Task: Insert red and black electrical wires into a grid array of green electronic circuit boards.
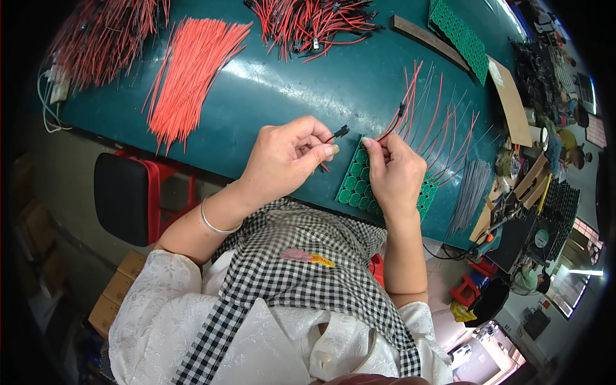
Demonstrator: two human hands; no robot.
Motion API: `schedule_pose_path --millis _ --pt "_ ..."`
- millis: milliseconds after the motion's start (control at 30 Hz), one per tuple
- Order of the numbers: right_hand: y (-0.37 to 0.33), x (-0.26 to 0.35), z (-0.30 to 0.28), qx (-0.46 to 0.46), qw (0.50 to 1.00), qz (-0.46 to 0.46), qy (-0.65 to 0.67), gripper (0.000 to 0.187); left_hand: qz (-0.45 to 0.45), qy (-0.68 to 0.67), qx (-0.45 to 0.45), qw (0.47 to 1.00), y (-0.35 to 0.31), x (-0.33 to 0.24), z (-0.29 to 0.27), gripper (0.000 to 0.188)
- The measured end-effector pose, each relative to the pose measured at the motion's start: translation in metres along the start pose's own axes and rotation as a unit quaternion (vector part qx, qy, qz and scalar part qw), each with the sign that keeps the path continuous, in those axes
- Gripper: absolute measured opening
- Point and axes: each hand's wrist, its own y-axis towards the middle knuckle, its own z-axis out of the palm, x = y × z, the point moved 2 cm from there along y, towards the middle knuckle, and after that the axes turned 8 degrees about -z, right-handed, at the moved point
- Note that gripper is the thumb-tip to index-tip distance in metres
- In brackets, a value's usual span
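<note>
My left hand (289,154) is closed in a pinch on a short cable with a small black connector (342,131) sticking out past the fingertips. A bit of red wire shows below those fingers. To its right lies a green circuit board panel (351,187) made up of rows of round boards. My right hand (396,172) covers the panel's middle, its thumb and fingers closed at the upper edge. Beside these fingers runs a red and black wire with another black connector (402,110). Several red wires (441,133) and dark ones fan out from the panel's far side.
A bundle of cut red wires (192,77) lies at the back left. Piles of connector cables (314,25) are behind. Grey wires (470,192) lie at the right, near a soldering iron handle (491,242). More green panels (459,38) and a wooden strip (430,42) sit farther back.
</note>
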Motion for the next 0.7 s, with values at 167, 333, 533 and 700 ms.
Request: schedule_pose_path --millis 167,333,533,700 --pt "-0.003 0.003 0.007 -0.003 1.0 0.007 -0.026 0.034 -0.038 -0.038 0.019 0.998 0.0 -0.004 -0.002 0.008" --pt "-0.006 0.009 0.003 -0.043 0.998 0.022 0.036 0.024 -0.103 -0.133 0.061 0.984 -0.003 -0.012 0.0 0.009" --pt "-0.023 0.027 -0.015 0.005 0.824 0.155 0.545 0.018 -0.138 -0.215 0.183 0.949 -0.015 -0.012 0.023 0.006" --pt "-0.027 0.026 -0.04 0.147 0.921 0.091 0.35 0.02 -0.092 -0.052 0.239 0.965 -0.02 -0.013 0.04 0.006"
